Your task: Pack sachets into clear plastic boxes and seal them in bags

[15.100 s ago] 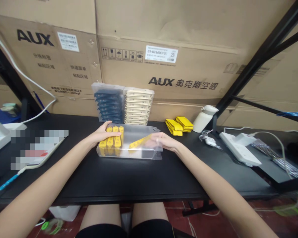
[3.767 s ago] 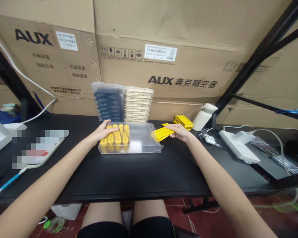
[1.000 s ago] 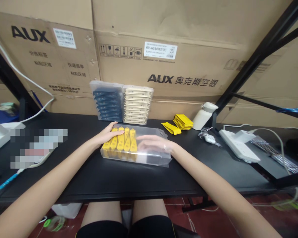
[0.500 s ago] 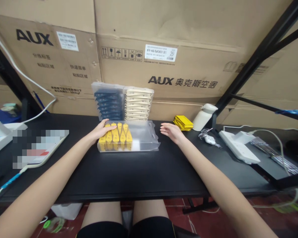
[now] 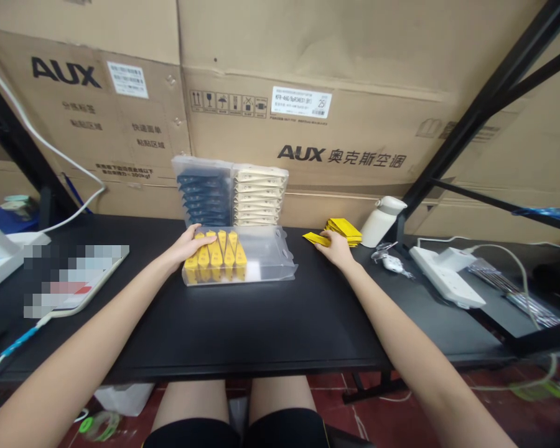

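A clear plastic box (image 5: 274, 252) lies on the black table with a row of yellow packets (image 5: 228, 264) standing in its left part; its right part shows mostly bare plastic. At the box's left end is my left hand (image 5: 186, 246), closed on it, with the thumb over the nearest packets. Between the fingers of my right hand (image 5: 338, 250) is a single flat yellow packet (image 5: 314, 239), to the right of the box. Just behind that hand sits a stack of yellow packets (image 5: 348, 229).
Behind the box stands a clear case (image 5: 232, 186) of dark blue and cream packets, against large cardboard boxes (image 5: 345, 56). To the right are a white bottle (image 5: 383, 221), a small plastic-wrapped item (image 5: 392, 262) and a power strip (image 5: 448, 280). A tablet-like device (image 5: 88, 292) lies left.
My right hand has moved slightly right to the yellow stack and taken hold of one packet; before, it held nothing. My left hand stays on the box.
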Motion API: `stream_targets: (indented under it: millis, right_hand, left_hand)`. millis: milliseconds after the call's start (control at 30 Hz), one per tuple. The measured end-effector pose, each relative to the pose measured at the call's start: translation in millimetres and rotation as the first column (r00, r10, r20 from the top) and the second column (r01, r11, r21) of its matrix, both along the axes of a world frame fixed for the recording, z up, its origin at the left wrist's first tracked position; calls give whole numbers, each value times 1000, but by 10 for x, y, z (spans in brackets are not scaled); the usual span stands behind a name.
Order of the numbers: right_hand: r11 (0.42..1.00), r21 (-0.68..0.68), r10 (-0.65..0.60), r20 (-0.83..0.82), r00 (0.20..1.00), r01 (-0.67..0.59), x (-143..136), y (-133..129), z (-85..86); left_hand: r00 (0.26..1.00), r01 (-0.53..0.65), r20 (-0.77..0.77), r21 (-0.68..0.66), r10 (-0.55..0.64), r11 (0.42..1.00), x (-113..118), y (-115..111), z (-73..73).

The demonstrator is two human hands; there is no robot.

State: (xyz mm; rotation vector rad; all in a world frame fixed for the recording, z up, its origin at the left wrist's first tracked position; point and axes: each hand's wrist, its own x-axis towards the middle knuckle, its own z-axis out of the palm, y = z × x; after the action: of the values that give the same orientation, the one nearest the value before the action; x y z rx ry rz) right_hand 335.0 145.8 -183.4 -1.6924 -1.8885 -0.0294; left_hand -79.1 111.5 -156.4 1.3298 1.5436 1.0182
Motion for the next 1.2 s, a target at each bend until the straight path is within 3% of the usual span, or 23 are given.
stream_targets:
  millis: [200, 367, 533, 633, 900, 967, 1100, 1200]
  right_hand:
    - [997, 29, -65, -97, 993, 68, -106, -44, 71]
    - [993, -58, 102, -37, 994, -104, -112, -82, 154]
    - [924, -246, 292, -41, 956, -293, -75, -82, 168]
    - [917, -301, 264, -37, 964, -262, -96, -63, 117]
    - [959, -203, 202, 3, 979, -198, -219, -56, 29]
    - [934, -232, 259, -81, 962, -271, -215, -83, 72]
    - [816, -307, 431, -240, 870, -489, -214, -130, 140]
    - [837, -267, 422, -239, 874, -478, -219, -133, 147]
  left_hand:
    - [1000, -3, 4, -10, 3, 1000, 21, -30, 34]
    - [1000, -12, -11, 2, 12, 1000, 15, -21, 25]
    - [1000, -13, -27, -8, 13, 1000, 21, -36, 43]
    - [1000, -3, -17, -8, 3, 1000, 22, -42, 46]
    - [1000, -4, -8, -1, 4, 1000, 15, -33, 39]
    - [1000, -3, -7, 1, 3, 1000, 12, -30, 39]
    - [1000, -5, -18, 5, 5, 1000, 5, -27, 32]
    - [1000, -2, -17, 5, 2, 1000, 1, -20, 19]
